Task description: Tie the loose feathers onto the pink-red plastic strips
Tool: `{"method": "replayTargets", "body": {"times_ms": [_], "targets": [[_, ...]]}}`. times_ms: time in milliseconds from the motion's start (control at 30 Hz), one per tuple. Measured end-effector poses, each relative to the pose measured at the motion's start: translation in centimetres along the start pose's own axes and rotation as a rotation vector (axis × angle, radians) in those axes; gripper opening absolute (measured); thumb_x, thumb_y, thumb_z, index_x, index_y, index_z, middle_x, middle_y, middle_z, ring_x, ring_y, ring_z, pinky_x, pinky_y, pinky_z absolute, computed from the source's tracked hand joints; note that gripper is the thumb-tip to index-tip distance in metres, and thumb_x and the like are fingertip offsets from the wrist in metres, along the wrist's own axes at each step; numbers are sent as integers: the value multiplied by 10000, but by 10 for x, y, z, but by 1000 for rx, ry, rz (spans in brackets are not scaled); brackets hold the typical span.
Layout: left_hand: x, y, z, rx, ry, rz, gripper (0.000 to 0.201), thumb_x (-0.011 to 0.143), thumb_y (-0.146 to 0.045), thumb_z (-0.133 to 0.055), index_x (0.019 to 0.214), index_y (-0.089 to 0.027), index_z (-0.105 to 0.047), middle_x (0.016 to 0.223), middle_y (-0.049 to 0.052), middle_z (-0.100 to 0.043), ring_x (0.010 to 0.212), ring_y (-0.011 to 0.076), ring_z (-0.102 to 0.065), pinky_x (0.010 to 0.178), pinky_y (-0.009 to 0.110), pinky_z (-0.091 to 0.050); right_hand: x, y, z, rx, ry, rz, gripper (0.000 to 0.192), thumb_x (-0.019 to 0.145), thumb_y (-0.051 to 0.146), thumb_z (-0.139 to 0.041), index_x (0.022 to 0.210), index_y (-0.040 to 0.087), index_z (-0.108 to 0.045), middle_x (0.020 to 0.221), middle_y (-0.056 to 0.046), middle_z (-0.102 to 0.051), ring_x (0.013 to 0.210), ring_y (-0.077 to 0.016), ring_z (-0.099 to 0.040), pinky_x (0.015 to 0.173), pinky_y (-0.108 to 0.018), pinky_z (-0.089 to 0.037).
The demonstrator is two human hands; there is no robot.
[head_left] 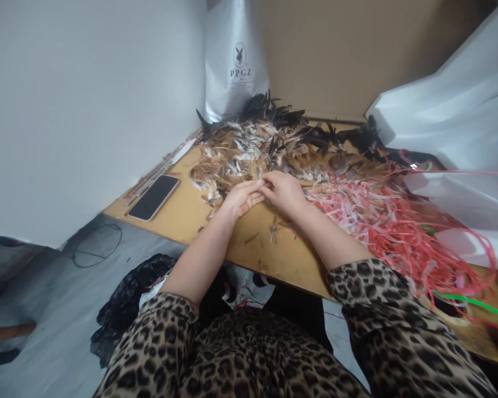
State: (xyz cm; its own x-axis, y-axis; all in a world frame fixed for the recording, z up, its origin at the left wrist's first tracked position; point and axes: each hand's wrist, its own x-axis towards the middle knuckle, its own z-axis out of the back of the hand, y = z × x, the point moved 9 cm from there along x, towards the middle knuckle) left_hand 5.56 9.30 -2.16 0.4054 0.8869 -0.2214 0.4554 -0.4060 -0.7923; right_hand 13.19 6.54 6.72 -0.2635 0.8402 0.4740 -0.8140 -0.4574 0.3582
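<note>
Both hands meet over the near side of a pile of brown, white and black feathers (249, 146). My left hand (244, 198) is turned partly palm up, its thumb and forefinger pinched together and the other fingers loosely curled. Against those fingertips, my right hand (285, 190) closes in a pinch as well. Whatever lies between the fingertips is too small to make out; it may be part of a feather. Beside my right forearm spreads a tangled heap of red and pink plastic strips (398, 232).
A phone (154, 197) lies on the wooden table (249, 246) at the left. Behind the feathers stands a white printed bag (236, 83); another white sheet or bag (444, 116) is at right. A black plastic bag (128, 301) lies on the floor near a wire loop (120, 243).
</note>
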Motion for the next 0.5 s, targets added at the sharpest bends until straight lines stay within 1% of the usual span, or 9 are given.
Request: {"method": "replayTargets", "body": {"times_ms": [67,133,200,267,367,433,500], "targets": [[1,0,1,10,-2,-1,121,700,-166,-639,813,-125,-635,828,70,-679,721,102,-627,782,261,-468,1,-2,0,25,-17,-2,271,774,327,-510,968,177,-626,915,-85,-636,843,-206,-561,748,-289,-377],[2,-4,4,7,-14,-33,109,706,-165,-632,804,-119,-633,841,75,-679,712,98,-628,768,251,-471,3,-8,0,119,-26,-12,302,741,332,-551,993,180,-621,924,-71,-641,825,-194,-566,737,-282,-386],[3,-12,10,-20,-54,-95,91,718,-166,-618,794,-116,-625,857,74,-678,724,98,-632,739,228,-473,5,-23,1,250,-30,-68,340,709,337,-584,1004,170,-621,893,-59,-652,766,-173,-572,704,-270,-399],[3,-22,20,-56,-128,-164,84,731,-175,-608,796,-123,-614,870,67,-677,761,104,-637,695,195,-471,7,-43,2,336,-37,-164,300,709,335,-575,933,149,-649,804,-53,-661,688,-154,-567,665,-262,-404],[2,-31,34,-84,-251,-227,101,740,-200,-603,817,-135,-599,858,59,-676,770,104,-640,622,154,-456,7,-65,1,287,-26,-242,205,716,302,-544,763,157,-680,720,-38,-662,646,-147,-558,641,-258,-399],[2,-33,38,-90,-279,-242,125,731,-211,-615,827,-134,-594,839,60,-675,755,102,-641,594,142,-449,7,-69,-2,217,5,-231,184,710,281,-539,734,172,-685,726,-33,-666,661,-152,-564,644,-259,-395],[2,-32,37,-85,-274,-244,149,719,-217,-627,835,-129,-593,833,65,-674,748,102,-643,582,138,-449,7,-67,-8,151,39,-208,182,706,268,-536,758,185,-690,761,-33,-672,691,-159,-570,652,-262,-394]]}}
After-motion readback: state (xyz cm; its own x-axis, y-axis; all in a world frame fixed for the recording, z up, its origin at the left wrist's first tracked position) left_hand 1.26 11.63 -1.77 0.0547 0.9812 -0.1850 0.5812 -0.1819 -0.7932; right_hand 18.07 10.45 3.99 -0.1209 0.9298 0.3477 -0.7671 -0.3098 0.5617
